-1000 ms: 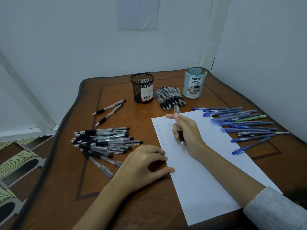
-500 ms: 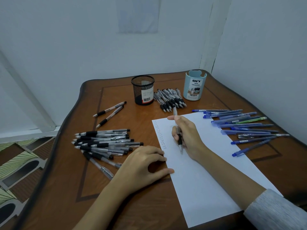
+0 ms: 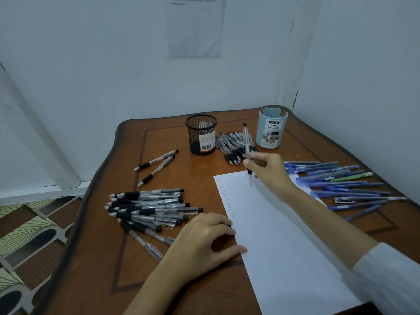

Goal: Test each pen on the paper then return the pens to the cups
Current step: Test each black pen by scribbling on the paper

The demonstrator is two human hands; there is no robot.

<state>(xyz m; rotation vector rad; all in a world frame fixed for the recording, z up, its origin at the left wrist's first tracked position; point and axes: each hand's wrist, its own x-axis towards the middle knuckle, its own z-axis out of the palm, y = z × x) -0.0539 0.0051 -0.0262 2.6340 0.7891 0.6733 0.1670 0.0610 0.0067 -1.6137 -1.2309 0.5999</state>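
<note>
Seen from the head camera, the right hand (image 3: 270,171) pinches a black-grip pen (image 3: 246,142) nearly upright, its blurred tip at the far edge of the white paper (image 3: 284,246). Beyond this hand stand a black mesh cup (image 3: 201,135) and a blue desk organizer cup (image 3: 271,130). The left hand (image 3: 204,237), loosely arched and holding nothing, rests its fingertips on the paper's left edge. A pile of black pens (image 3: 150,208) lies to its left.

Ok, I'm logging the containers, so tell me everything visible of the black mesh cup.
The black mesh cup stands upright near the far edge of the wooden table. It is round, of what looks like black wire mesh, with a solid rim and a dark base. A white and red label with a barcode sits low on its front. No pens show inside. A heap of black-grip pens lies close on its right; contact is unclear. The light blue cup stands apart, further right.
</note>
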